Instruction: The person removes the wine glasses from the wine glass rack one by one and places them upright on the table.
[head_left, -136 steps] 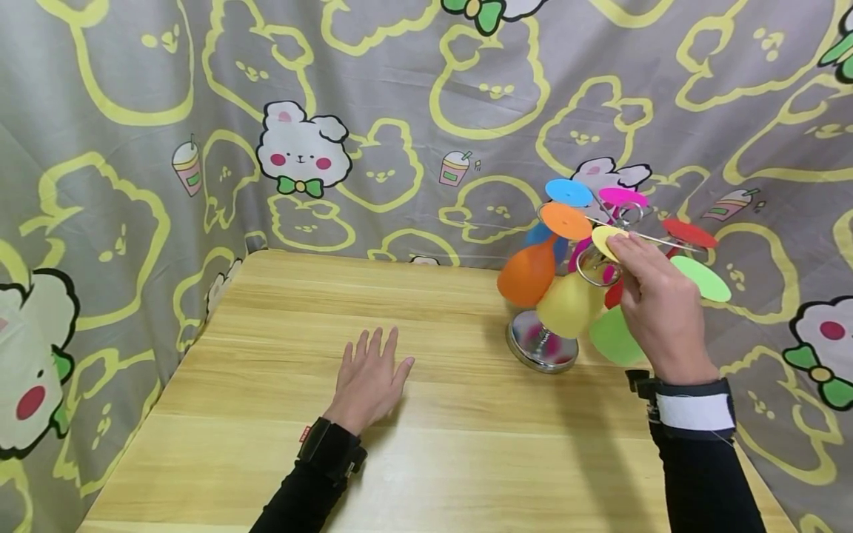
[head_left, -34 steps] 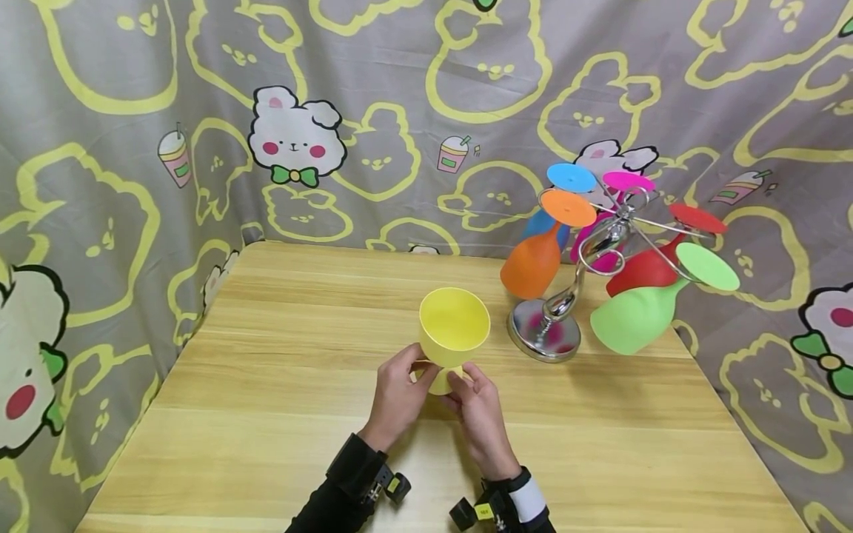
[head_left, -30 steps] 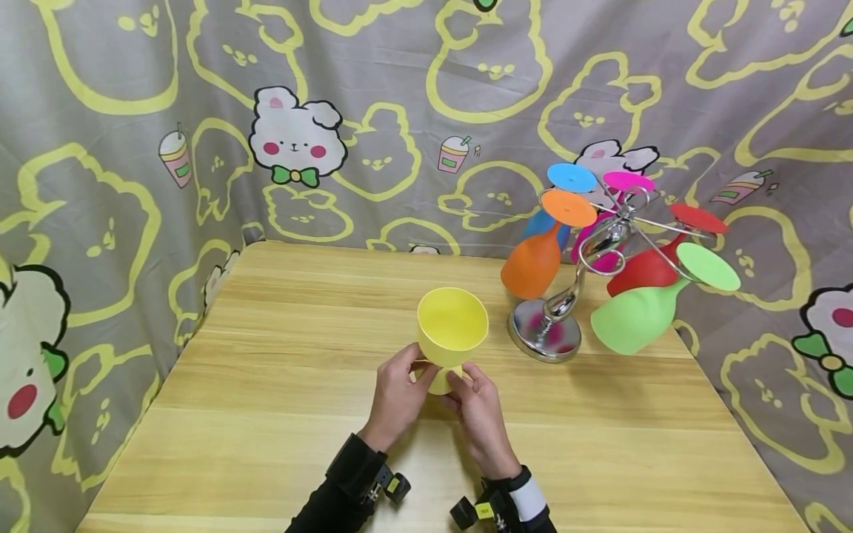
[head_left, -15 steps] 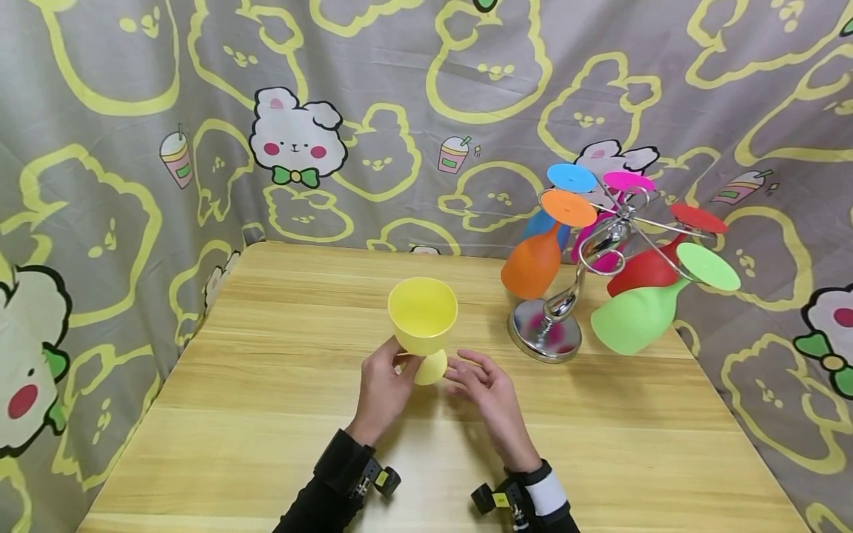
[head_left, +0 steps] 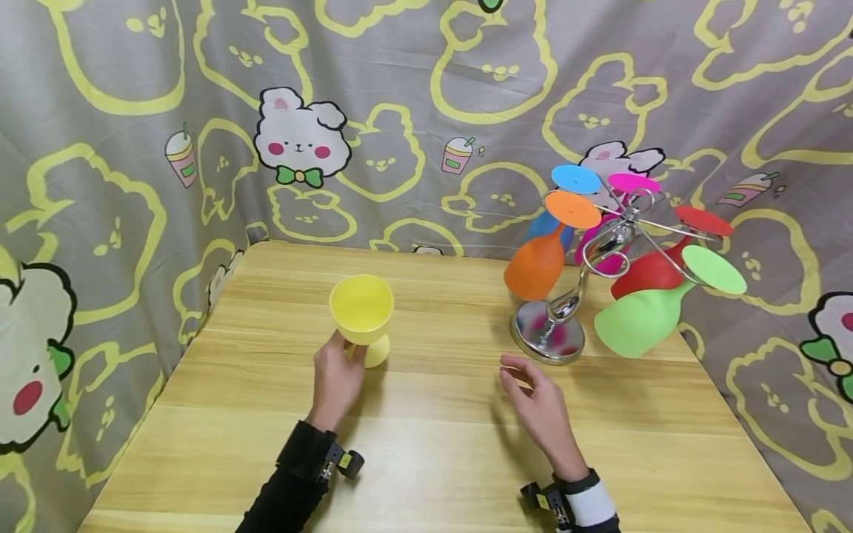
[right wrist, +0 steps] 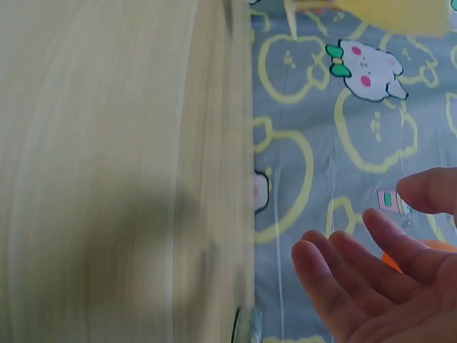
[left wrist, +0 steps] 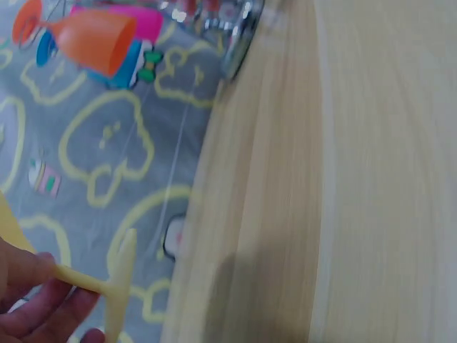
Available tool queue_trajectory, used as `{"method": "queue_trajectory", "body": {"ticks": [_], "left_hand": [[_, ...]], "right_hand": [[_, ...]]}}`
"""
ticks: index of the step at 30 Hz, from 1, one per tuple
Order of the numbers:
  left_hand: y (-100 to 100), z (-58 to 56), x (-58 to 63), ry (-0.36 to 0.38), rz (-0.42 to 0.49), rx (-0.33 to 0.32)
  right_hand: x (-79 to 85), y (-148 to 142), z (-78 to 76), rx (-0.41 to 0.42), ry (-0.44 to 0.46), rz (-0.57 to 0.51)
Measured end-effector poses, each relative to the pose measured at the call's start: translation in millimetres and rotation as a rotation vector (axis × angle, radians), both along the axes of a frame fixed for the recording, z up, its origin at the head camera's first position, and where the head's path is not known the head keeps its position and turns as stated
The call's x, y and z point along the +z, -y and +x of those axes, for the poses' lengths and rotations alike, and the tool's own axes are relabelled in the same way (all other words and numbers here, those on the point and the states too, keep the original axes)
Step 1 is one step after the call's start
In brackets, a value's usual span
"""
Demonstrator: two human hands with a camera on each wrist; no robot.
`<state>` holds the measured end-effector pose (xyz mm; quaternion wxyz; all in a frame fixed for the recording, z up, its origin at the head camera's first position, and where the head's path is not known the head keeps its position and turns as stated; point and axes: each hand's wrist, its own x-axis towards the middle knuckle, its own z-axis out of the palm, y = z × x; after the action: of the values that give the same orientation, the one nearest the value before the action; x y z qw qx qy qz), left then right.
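A yellow goblet [head_left: 362, 305] stands upright in my left hand [head_left: 336, 381], whose thumb and fingers pinch its stem under the bowl. In the left wrist view the stem [left wrist: 80, 279] runs between the fingertips, and the round foot [left wrist: 121, 286] shows side-on. The foot is held above the table there. My right hand [head_left: 538, 403] hovers over the table to the right, holding nothing, its fingers loosely bent and apart. In the right wrist view those fingers [right wrist: 350, 275] spread with nothing between them and the thumb.
A chrome rack [head_left: 573, 296] stands at the right back on a round base [head_left: 533, 333]. Upside-down goblets hang from it: orange [head_left: 536, 266], blue [head_left: 576, 179], pink [head_left: 633, 183], red [head_left: 646, 270] and green [head_left: 640, 318]. A patterned curtain [head_left: 393, 66] surrounds the wooden table [head_left: 426, 459].
The yellow goblet left the rack and was held by both hands. My right hand then let go and moved right, while my left hand carried the goblet left.
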<state>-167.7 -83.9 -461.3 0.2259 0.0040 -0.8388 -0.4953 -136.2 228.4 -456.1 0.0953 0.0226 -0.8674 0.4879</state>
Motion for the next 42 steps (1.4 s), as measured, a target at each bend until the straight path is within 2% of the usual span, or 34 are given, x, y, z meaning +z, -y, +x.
{"method": "queue_trajectory", "body": {"ticks": [7,13,20,26,42], "left_hand": [[42,-4.3,-8.3,0.117,-0.054,0.098],[69,-6.1,-14.1,0.195,-0.077,0.156],[91,-14.5,-22.2,0.202,-0.103,0.198],[103,-29.9,-25.2,0.227,-0.099,0.212],[121,-68.3,-31.9,0.198,-0.092,0.206]], "right_hand": [[-3.2,-18,4.7,0.004,-0.015,0.039],[-6.0,-20,8.0,0.022,-0.013,0.050],[-7.9,-17,10.2,0.035,0.004,0.071],[-10.4,-16,9.7,0.043,0.018,0.099],[-12.7,-13,8.0,0.051,0.076,0.138]]}}
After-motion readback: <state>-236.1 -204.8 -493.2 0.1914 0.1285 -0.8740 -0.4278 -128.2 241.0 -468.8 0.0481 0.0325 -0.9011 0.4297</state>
